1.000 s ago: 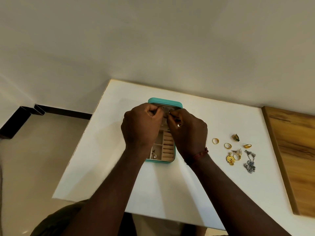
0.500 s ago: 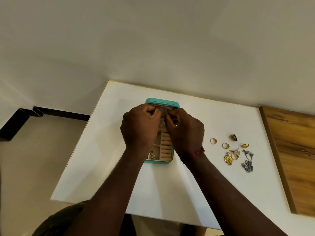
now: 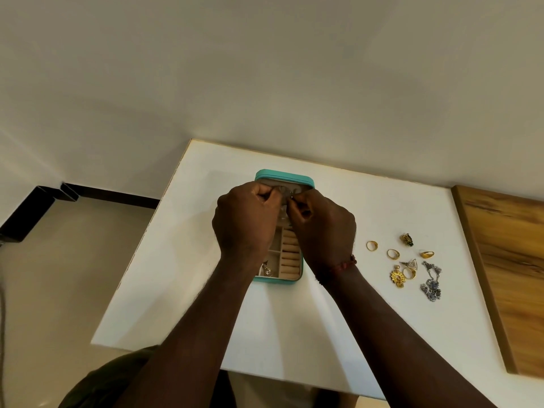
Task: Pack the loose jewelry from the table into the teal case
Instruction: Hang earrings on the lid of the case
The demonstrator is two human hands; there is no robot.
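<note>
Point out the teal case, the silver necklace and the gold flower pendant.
teal case (image 3: 284, 174), head view: far lid rim.
silver necklace (image 3: 432, 288), head view: lower cluster of the heap.
flower pendant (image 3: 397, 277), head view: its centre.

- Table (image 3: 294, 334): white top, smooth and matt, laminate-like.
- Teal case (image 3: 284, 174): smooth shell with a faint sheen; leatherette or plastic, cannot tell which.
- Ring rolls (image 3: 290, 257) and lining inside the case: beige, matt, soft cloth nap.
- Small item (image 3: 290, 197), pinched by the right hand (image 3: 323, 228) at 12 o'clock in the case: metallic glint, too small to tell more.
- At 3 o'clock from the case:
  - 3 rings (image 3: 371, 245): polished yellow metal.
  - Flower pendant (image 3: 397, 278): textured yellow metal.
  - Necklace (image 3: 431, 282): grey-white metal chain with dull blue stones.
- Bracelet (image 3: 344, 265) on the right wrist: red twisted thread, matt.
- Panel (image 3: 506, 260) at far 3 o'clock: grained wood, satin finish.
- Wall (image 3: 265, 69): matt paint.
</note>
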